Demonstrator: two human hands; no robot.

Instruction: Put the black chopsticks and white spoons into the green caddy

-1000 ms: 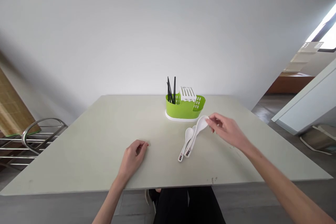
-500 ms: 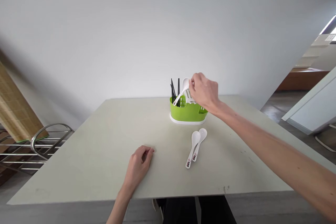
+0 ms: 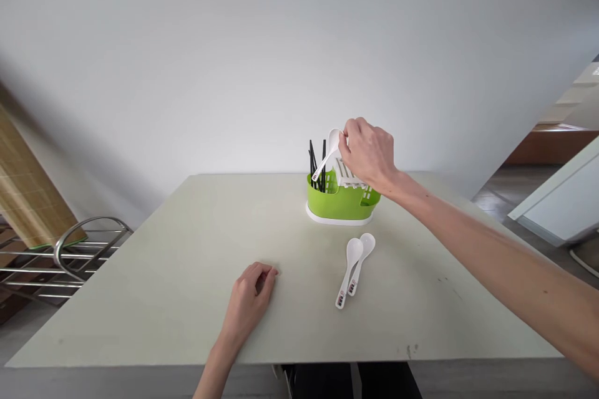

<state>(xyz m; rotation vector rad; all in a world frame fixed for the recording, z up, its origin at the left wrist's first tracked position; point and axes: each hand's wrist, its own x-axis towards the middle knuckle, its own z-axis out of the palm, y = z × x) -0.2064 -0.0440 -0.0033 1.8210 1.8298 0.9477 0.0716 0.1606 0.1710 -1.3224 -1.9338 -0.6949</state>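
White spoon (image 3: 334, 139) held above green caddy (image 3: 340, 204), near desk's (image 3: 163, 299) back edge.
Left hand (image 3: 250, 302) near front edge, fingers curled closed, nothing seen in them; black chopsticks (image 3: 324, 156) in caddy; two spoons (image 3: 354, 250) overlapping, nearer front edge; right hand (image 3: 369, 149), fingers pinching white spoon's bowl.

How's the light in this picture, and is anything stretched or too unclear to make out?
Head view: soft light, with a hazy shadow on the white wall beside the tan slatted panel; head view: the pale grey-green tabletop flares toward its near corners, likely wide-angle stretch; head view: print on the two white long-handled spoons lying there is too small to read.
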